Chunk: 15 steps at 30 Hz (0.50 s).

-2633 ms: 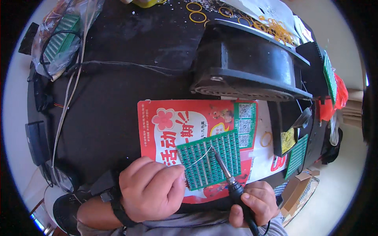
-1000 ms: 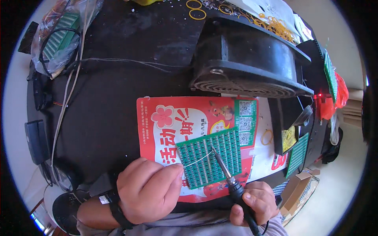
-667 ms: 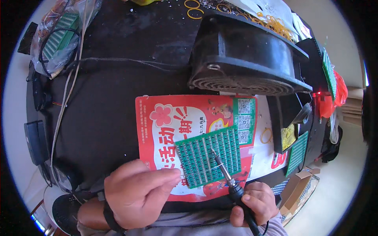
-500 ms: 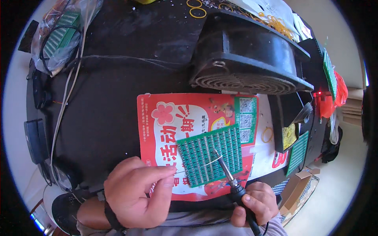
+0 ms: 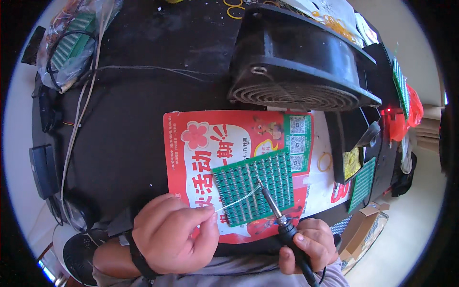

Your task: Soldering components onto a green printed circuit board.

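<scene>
A green circuit board panel (image 5: 234, 196) with rows of small components lies tilted on a red and white printed sheet (image 5: 184, 158). My left hand (image 5: 177, 234) pinches a thin strand of solder wire (image 5: 240, 199) between thumb and forefinger; the strand reaches over the board toward its middle. My right hand (image 5: 313, 246) is wrapped round the black handle of a soldering iron (image 5: 271, 203). The iron's tip points up and left at the board's middle, close to the solder wire's end. Whether tip and wire touch cannot be made out.
A black fan (image 5: 306, 57) stands beyond the board. Right of it is a black holder with a yellow sponge (image 5: 352, 165), and another green panel (image 5: 362, 184). A plastic bag with boards (image 5: 71, 48) and cables lie at left; a cardboard box (image 5: 366, 229) sits lower right.
My left hand has moved slightly right, bringing the solder wire's end up to the iron's tip. The iron has shifted slightly left; the whole view has moved a little.
</scene>
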Available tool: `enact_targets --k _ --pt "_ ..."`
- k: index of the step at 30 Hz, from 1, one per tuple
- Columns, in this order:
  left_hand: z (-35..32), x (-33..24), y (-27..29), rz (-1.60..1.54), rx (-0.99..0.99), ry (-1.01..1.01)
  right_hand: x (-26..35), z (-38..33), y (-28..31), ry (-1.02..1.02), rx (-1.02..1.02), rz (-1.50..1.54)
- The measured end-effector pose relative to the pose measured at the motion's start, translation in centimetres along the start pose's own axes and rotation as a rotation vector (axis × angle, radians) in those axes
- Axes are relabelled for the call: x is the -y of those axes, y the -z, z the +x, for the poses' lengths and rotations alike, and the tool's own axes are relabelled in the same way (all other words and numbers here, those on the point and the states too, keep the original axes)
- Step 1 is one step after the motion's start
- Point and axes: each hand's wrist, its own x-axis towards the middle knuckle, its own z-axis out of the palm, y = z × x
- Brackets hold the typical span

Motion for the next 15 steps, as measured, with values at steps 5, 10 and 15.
enact_targets --k 5,10,15 --pt "0.04 0.1 -0.25 0.003 -0.011 -0.019 0.11 -0.18 0.12 -0.001 0.0 0.004" --pt "0.02 0.02 -0.48 0.011 -0.031 -0.003 0.08 0.14 0.36 -0.007 0.04 -0.001" --pt "0.04 0.0 -0.23 0.041 0.011 -0.038 0.05 -0.21 0.29 0.003 0.022 -0.009"
